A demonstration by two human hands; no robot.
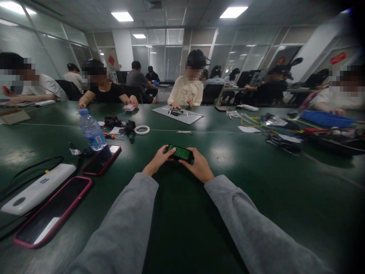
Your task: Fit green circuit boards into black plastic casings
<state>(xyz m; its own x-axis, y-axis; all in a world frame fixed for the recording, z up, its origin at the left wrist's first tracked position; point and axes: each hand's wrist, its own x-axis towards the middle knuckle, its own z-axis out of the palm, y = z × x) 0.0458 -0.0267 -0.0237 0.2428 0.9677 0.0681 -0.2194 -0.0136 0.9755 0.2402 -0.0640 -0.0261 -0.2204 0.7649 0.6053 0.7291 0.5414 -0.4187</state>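
A dark smartphone (182, 153) with a lit green screen is held sideways between both of my hands, above the green table. My left hand (159, 159) grips its left end, the thumb lying over the screen. Around the right end, my right hand (199, 164) is closed, with its thumb along the lower edge. The small shapes on the screen are too fine to make out. Grey sleeves cover both of my forearms.
Left on the green table (182, 236) are a water bottle (91, 131), a red-edged phone (102, 160), a larger pink-cased phone (54, 213) and a white device (40, 188). Ahead lie a tape roll (142, 130) and a grey mat (182, 116). Cables and a blue tray (327, 118) lie right. Several people sit around.
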